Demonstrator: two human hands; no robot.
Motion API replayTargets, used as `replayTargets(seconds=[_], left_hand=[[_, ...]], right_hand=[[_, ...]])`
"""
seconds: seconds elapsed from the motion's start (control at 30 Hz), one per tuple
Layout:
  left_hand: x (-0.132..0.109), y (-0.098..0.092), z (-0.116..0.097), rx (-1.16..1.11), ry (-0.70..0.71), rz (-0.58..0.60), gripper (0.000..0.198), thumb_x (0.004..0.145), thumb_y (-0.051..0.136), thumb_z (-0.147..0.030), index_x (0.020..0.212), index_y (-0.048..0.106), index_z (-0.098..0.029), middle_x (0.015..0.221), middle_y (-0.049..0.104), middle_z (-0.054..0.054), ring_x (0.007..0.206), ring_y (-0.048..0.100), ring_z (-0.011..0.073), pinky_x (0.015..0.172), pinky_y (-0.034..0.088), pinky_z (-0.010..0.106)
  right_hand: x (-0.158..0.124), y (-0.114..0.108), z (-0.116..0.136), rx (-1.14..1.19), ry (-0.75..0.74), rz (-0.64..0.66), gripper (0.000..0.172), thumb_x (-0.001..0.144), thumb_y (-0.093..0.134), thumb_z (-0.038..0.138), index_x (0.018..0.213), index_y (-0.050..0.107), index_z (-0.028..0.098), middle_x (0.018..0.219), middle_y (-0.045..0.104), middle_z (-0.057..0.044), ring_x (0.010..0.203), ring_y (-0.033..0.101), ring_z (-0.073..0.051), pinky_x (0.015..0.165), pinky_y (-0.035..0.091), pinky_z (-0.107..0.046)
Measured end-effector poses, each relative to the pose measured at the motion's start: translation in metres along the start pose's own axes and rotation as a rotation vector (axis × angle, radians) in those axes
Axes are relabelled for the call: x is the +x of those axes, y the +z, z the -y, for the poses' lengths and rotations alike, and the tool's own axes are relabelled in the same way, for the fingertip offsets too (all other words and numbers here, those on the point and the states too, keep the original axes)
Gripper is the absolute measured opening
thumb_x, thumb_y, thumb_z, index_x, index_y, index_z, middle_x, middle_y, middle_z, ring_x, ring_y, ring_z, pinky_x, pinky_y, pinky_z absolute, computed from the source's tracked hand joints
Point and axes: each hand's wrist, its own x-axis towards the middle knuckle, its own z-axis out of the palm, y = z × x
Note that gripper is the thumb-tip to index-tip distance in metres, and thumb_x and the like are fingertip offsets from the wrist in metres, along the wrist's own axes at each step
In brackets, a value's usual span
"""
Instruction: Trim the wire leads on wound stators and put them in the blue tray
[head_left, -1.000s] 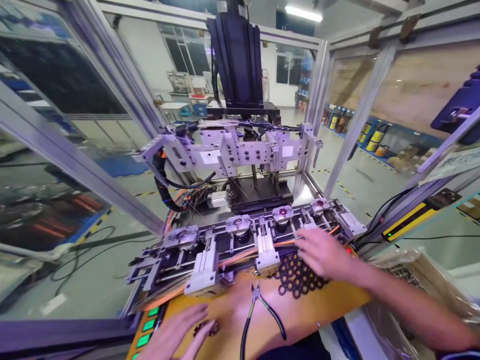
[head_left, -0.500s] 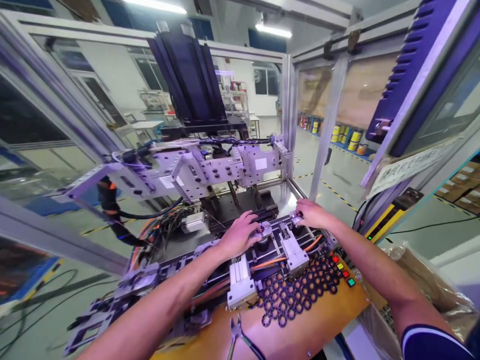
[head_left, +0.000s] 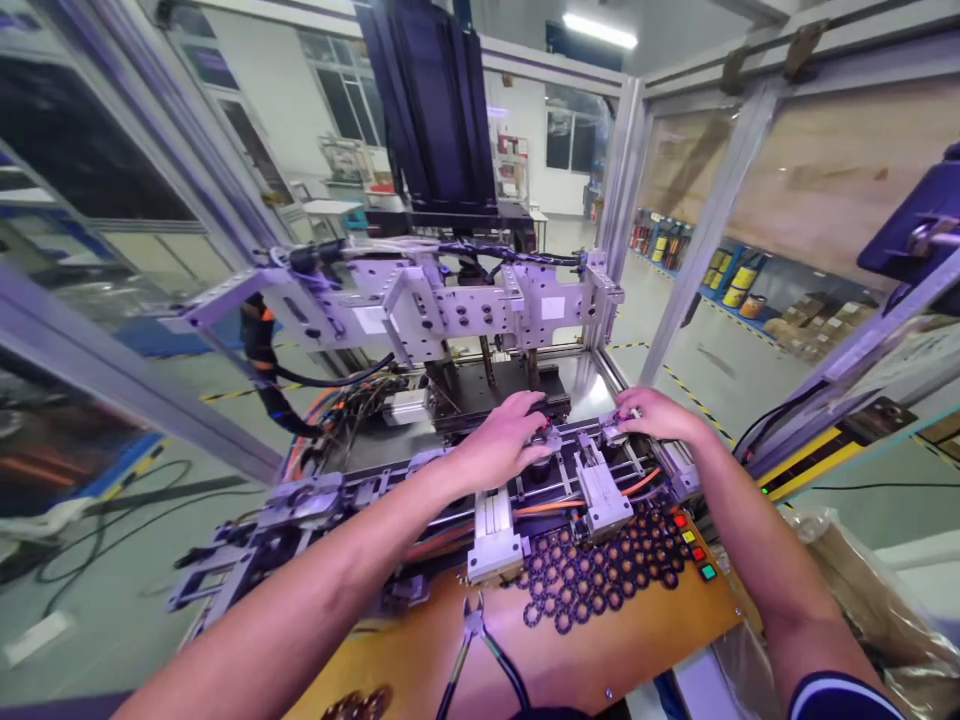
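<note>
My left hand (head_left: 504, 442) reaches over a metal fixture block (head_left: 553, 440) on the machine's rail. Its fingers are bent around a small dark and reddish piece there, too hidden to name. Farther right, my right hand (head_left: 654, 414) is closed at a second fixture block (head_left: 612, 426), thumb and fingers together on a small part I cannot make out. Between and in front of the hands are two silver slide units, a left one (head_left: 495, 540) and a right one (head_left: 604, 497). Many black rings (head_left: 592, 575) lie on the orange-brown panel (head_left: 600, 655) nearer me.
Cutting pliers (head_left: 474, 622) lie with handles towards me. Coloured push buttons (head_left: 699, 553) sit at the panel's right. Brownish rings (head_left: 360, 703) lie at the bottom edge. A plated machine head (head_left: 480, 310) with cables hangs beyond the hands. Frame posts (head_left: 705, 230) stand around.
My view has tilted down and turned left, so the scene sits further right and brownish rings show at the bottom. Both hands stay at their fixture blocks, with slight finger movement.
</note>
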Motion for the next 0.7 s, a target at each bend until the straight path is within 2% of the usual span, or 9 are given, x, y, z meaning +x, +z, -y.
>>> replayTargets(seconds=[0.1, 0.17, 0.2, 0.3, 0.4, 0.5, 0.57, 0.63, 0.7], left_hand=[[-0.06, -0.031, -0.037, -0.063, -0.052, -0.136, 0.031, 0.1, 0.045, -0.044, 0.108, 0.063, -0.02, 0.15, 0.049, 0.014, 0.139, 0.047, 0.0286, 0.114, 0.043, 0.048], [-0.121, -0.038, -0.055, -0.119, -0.133, -0.254, 0.027, 0.098, 0.048, -0.042, 0.104, 0.065, -0.023, 0.14, 0.058, 0.011, 0.127, 0.059, 0.0263, 0.106, 0.051, 0.04], [-0.155, -0.034, -0.062, -0.134, -0.199, -0.307, 0.025, 0.097, 0.05, -0.041, 0.102, 0.067, -0.024, 0.133, 0.063, 0.01, 0.119, 0.064, 0.025, 0.1, 0.055, 0.036], [-0.255, 0.004, -0.076, -0.146, -0.475, -0.453, 0.026, 0.097, 0.049, -0.039, 0.097, 0.071, -0.026, 0.112, 0.072, 0.008, 0.102, 0.072, 0.022, 0.085, 0.06, 0.03], [-0.332, 0.065, -0.079, -0.089, -0.668, -0.467, 0.034, 0.097, 0.051, -0.045, 0.087, 0.074, -0.023, 0.093, 0.076, 0.007, 0.085, 0.076, 0.0205, 0.077, 0.062, 0.028], [-0.37, 0.113, -0.071, -0.009, -0.739, -0.432, 0.037, 0.097, 0.05, -0.046, 0.086, 0.075, -0.022, 0.087, 0.078, 0.008, 0.08, 0.076, 0.022, 0.076, 0.064, 0.033], [-0.375, 0.131, -0.064, -0.004, -0.757, -0.413, 0.032, 0.097, 0.052, -0.043, 0.09, 0.074, -0.021, 0.092, 0.078, 0.009, 0.086, 0.076, 0.0232, 0.081, 0.063, 0.036], [-0.373, 0.139, -0.059, -0.003, -0.763, -0.406, 0.025, 0.097, 0.054, -0.038, 0.094, 0.073, -0.022, 0.099, 0.077, 0.009, 0.093, 0.074, 0.0236, 0.087, 0.06, 0.038], [-0.37, 0.141, -0.056, 0.006, -0.768, -0.419, 0.019, 0.096, 0.055, -0.035, 0.095, 0.069, -0.021, 0.105, 0.074, 0.01, 0.101, 0.07, 0.0248, 0.092, 0.058, 0.041]], right_hand=[[-0.032, -0.014, 0.029, 0.093, -0.093, -0.044, 0.013, 0.093, 0.064, 0.025, 0.087, 0.069, 0.015, 0.13, 0.063, -0.009, 0.119, 0.062, -0.021, 0.107, 0.048, -0.037], [-0.06, -0.008, 0.056, 0.177, -0.174, -0.081, 0.013, 0.096, 0.06, 0.027, 0.09, 0.067, 0.018, 0.134, 0.059, -0.008, 0.123, 0.059, -0.021, 0.11, 0.045, -0.039], [-0.074, 0.001, 0.071, 0.247, -0.227, -0.103, 0.011, 0.097, 0.06, 0.027, 0.093, 0.066, 0.019, 0.133, 0.059, -0.009, 0.123, 0.059, -0.022, 0.109, 0.046, -0.039], [-0.106, 0.056, 0.119, 0.414, -0.327, -0.006, 0.008, 0.098, 0.059, 0.024, 0.097, 0.067, 0.022, 0.115, 0.063, -0.007, 0.108, 0.063, -0.018, 0.094, 0.052, -0.032], [-0.111, 0.143, 0.172, 0.429, -0.386, 0.101, 0.009, 0.097, 0.058, 0.018, 0.097, 0.067, 0.02, 0.102, 0.064, -0.006, 0.097, 0.064, -0.015, 0.086, 0.052, -0.025], [-0.094, 0.227, 0.227, 0.401, -0.481, 0.154, 0.005, 0.092, 0.065, 0.017, 0.088, 0.069, 0.018, 0.093, 0.065, -0.005, 0.087, 0.063, -0.016, 0.081, 0.052, -0.026], [-0.082, 0.264, 0.257, 0.375, -0.557, 0.175, 0.003, 0.087, 0.071, 0.018, 0.084, 0.069, 0.018, 0.089, 0.065, -0.004, 0.083, 0.062, -0.016, 0.08, 0.052, -0.027], [-0.077, 0.28, 0.274, 0.339, -0.598, 0.151, 0.005, 0.086, 0.072, 0.019, 0.09, 0.069, 0.017, 0.096, 0.067, -0.007, 0.09, 0.062, -0.02, 0.085, 0.052, -0.032], [-0.083, 0.28, 0.275, 0.305, -0.601, 0.089, 0.012, 0.088, 0.07, 0.022, 0.098, 0.068, 0.017, 0.105, 0.066, -0.011, 0.098, 0.061, -0.024, 0.088, 0.051, -0.038]])
